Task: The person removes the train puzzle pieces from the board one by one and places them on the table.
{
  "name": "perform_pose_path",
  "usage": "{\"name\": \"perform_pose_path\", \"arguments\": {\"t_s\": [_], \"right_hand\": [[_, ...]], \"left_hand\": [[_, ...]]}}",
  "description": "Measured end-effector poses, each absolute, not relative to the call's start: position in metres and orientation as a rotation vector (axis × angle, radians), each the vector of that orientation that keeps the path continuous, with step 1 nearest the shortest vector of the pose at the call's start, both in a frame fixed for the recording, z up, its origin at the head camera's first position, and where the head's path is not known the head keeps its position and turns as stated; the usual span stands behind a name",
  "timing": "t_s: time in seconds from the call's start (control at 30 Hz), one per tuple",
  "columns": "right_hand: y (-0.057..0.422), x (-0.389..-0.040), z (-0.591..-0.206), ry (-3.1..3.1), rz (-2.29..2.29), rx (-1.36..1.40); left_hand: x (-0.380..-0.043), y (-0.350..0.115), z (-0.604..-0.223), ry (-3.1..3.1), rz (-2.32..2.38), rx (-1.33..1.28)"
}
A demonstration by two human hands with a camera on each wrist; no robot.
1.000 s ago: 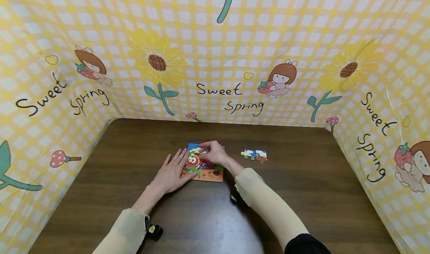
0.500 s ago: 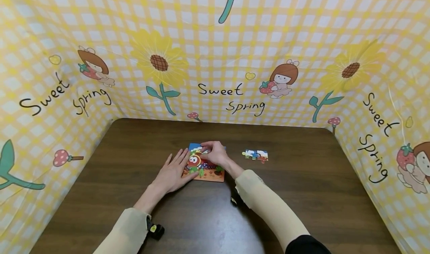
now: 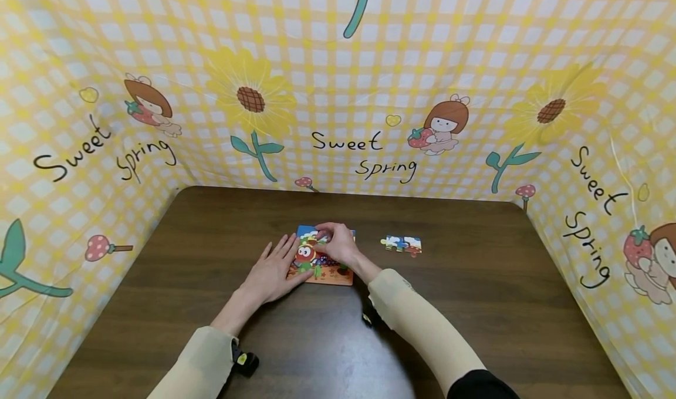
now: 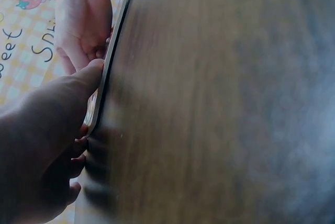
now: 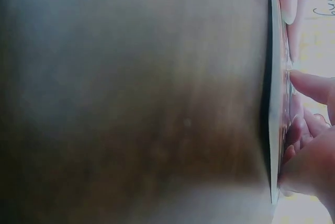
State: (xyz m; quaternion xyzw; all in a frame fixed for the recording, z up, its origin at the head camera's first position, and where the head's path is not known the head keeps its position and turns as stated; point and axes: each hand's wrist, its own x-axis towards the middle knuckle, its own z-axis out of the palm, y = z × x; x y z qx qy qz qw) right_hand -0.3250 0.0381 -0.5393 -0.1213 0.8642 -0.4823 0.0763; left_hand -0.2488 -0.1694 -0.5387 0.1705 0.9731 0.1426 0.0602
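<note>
A colourful jigsaw puzzle (image 3: 330,277) in a flat tray lies on the dark wooden table, showing a red cartoon figure with big eyes and an orange strip along the near edge. My left hand (image 3: 270,274) rests flat at its left side, fingers straight and thumb over the near edge. Over the upper middle of the puzzle, my right hand (image 3: 340,245) pinches a puzzle piece between thumb and forefinger, mostly hidden by the hand. In the right wrist view, the right thumb (image 5: 309,85) touches the puzzle's face above the tray's pale edge (image 5: 274,103).
Several loose puzzle pieces (image 3: 401,244), blue, white and red, lie joined to the right of the tray. A yellow checked cloth (image 3: 338,82) printed with flowers and girls walls the table (image 3: 475,293) at the back and both sides.
The right wrist has tilted slightly while its fingertips stay at the same part of the puzzle. My left hand keeps its place, and the loose pieces lie as before.
</note>
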Motion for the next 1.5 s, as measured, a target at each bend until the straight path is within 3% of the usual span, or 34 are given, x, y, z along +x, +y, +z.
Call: {"name": "perform_pose_path", "arguments": {"t_s": [0.97,1.5], "right_hand": [[0.044,-0.321,-0.536,2.566,-1.558,-0.373],[0.12,-0.319,-0.52,2.582,-1.596,-0.344]], "left_hand": [[-0.249,-0.17,-0.54,2.952,0.409,0.525],[-0.249,-0.169,-0.539,2.941,0.407,0.514]]}}
